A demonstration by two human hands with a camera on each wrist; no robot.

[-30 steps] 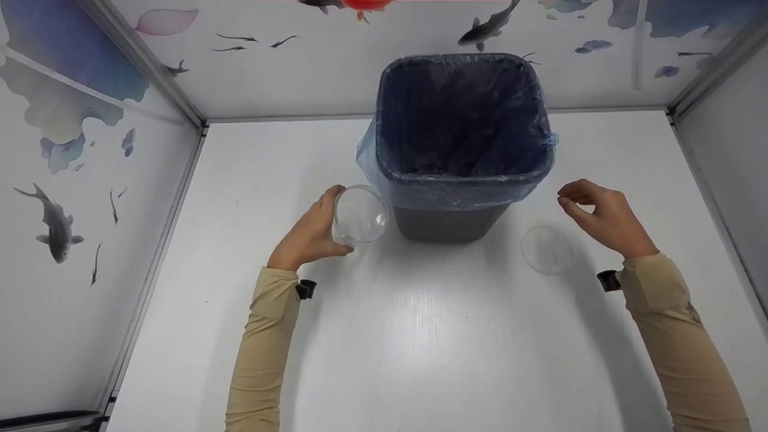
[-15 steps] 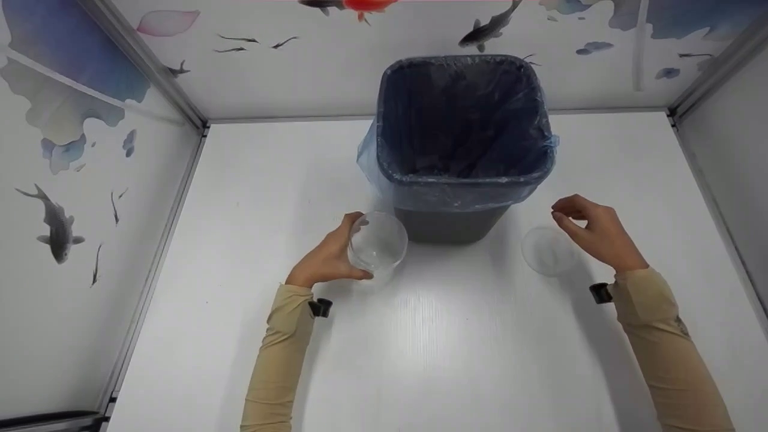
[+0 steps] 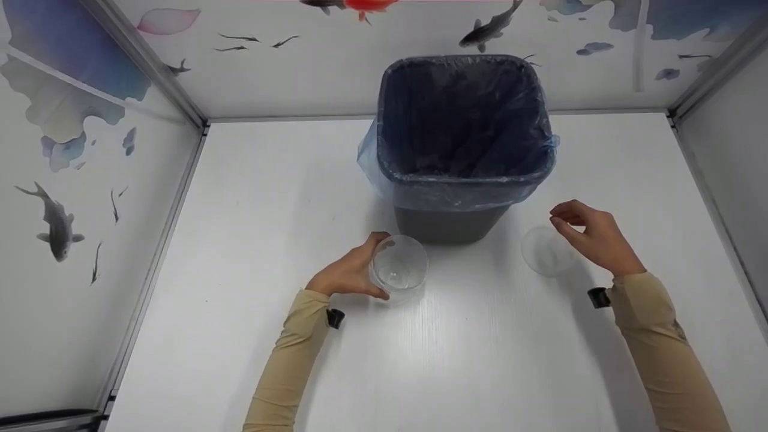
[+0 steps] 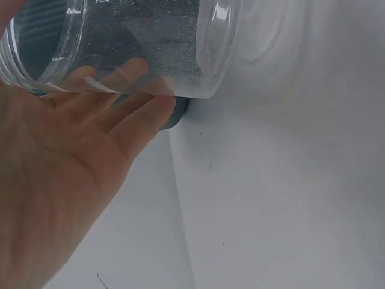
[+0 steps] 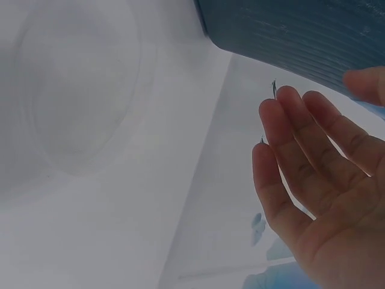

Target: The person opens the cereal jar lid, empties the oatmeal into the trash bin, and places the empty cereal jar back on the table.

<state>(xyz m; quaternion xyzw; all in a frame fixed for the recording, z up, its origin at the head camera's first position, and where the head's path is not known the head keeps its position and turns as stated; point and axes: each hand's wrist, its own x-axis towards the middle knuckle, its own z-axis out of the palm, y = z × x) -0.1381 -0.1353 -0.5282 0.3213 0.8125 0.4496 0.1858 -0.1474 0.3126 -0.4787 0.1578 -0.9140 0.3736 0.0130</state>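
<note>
A clear plastic jar (image 3: 401, 264) is in my left hand (image 3: 349, 273), gripped from its left side between thumb and fingers. Its round mouth faces up toward the head camera. In the left wrist view the fingers (image 4: 141, 123) lie along the transparent wall of the jar (image 4: 144, 48), close over the white tabletop. My right hand (image 3: 599, 239) hovers with bent, relaxed fingers and holds nothing. Just left of and below it, a clear round lid (image 3: 545, 252) lies flat on the table. The right wrist view shows this lid (image 5: 81, 84) faintly, apart from the fingers (image 5: 283, 174).
A grey bin (image 3: 453, 225) lined with a blue plastic bag (image 3: 462, 195) stands at the back centre, between and beyond the hands. White panels printed with fish (image 3: 59, 231) enclose the table (image 3: 468, 360) at the back and left; a plain panel is at right.
My left hand has carried the jar right and toward me, from the bin's left side to in front of its lower left corner. The right hand has shifted slightly left and nearer.
</note>
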